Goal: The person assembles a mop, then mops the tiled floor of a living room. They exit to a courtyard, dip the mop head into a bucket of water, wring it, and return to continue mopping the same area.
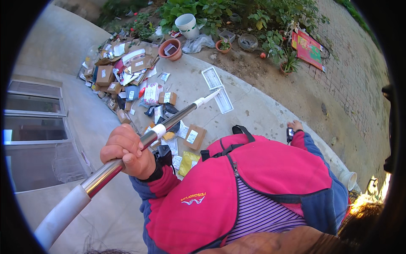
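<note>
My left hand (129,151) is closed round the shiny metal handle of a flat mop (171,121). The handle has white plastic sections and slants from the lower left up to the mop's head. That head is a white rectangular frame (224,101), with no cloth visible on it, lying on the concrete. My right hand (295,125) hangs out to the right, away from the mop. Its fingers look loose, and nothing shows in them. Black devices sit at both wrists. Below the handle lie a brown carton (195,136) and a yellow parcel bag (186,163).
Boxes and parcels (105,75) pile along the wall at the left, beside a window (36,114). Farther back stand a terracotta pot (171,49) and a white bucket (187,26) near plants. A red board (310,50) lies by the brick paving. Bare soil borders the concrete.
</note>
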`<state>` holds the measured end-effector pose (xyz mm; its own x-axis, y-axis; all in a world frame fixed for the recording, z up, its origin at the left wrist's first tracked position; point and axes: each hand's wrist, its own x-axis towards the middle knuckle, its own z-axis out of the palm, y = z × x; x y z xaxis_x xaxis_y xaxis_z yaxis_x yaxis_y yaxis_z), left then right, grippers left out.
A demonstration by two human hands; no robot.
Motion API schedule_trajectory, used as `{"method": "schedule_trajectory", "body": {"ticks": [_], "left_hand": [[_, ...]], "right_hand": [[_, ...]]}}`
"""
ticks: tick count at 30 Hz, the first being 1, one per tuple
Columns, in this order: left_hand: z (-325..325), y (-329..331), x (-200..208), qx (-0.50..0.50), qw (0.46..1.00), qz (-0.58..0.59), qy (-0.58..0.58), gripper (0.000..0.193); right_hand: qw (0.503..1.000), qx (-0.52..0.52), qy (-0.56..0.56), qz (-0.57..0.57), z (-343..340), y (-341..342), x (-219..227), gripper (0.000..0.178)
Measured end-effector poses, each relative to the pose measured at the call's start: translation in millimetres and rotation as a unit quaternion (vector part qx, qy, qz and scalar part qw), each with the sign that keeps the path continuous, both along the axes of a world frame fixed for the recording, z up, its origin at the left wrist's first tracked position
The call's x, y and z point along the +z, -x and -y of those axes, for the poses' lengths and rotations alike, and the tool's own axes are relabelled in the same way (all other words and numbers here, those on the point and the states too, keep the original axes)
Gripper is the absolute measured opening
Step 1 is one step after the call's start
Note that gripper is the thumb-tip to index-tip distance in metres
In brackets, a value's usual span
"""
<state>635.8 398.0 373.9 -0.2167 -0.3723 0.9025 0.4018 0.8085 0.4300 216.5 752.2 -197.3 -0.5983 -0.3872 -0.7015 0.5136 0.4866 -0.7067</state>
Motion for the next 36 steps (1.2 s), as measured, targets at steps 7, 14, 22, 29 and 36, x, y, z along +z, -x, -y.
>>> {"method": "schedule_trajectory", "body": {"ticks": [7,14,22,29,36], "left_hand": [[148,76,6,0.013,0.999,-0.019,0.026,0.035],[321,131,-13,-0.108,0.989,-0.009,0.103,0.035],[496,203,-25,-0.150,0.982,0.028,0.108,0.036],[625,249,-61,-0.058,0.982,0.177,0.033,0.027],[743,277,-141,0.072,0.948,0.278,-0.135,0.016]], "right_hand": [[0.914,0.188,0.122,0.337,461,-59,223,0.055],[0.855,0.204,0.163,0.447,683,-98,294,0.039],[0.870,0.111,0.171,0.448,866,-46,272,0.027],[0.837,0.157,0.208,0.481,1031,29,287,0.016],[0.852,0.192,0.207,0.442,1169,54,300,0.018]]}}
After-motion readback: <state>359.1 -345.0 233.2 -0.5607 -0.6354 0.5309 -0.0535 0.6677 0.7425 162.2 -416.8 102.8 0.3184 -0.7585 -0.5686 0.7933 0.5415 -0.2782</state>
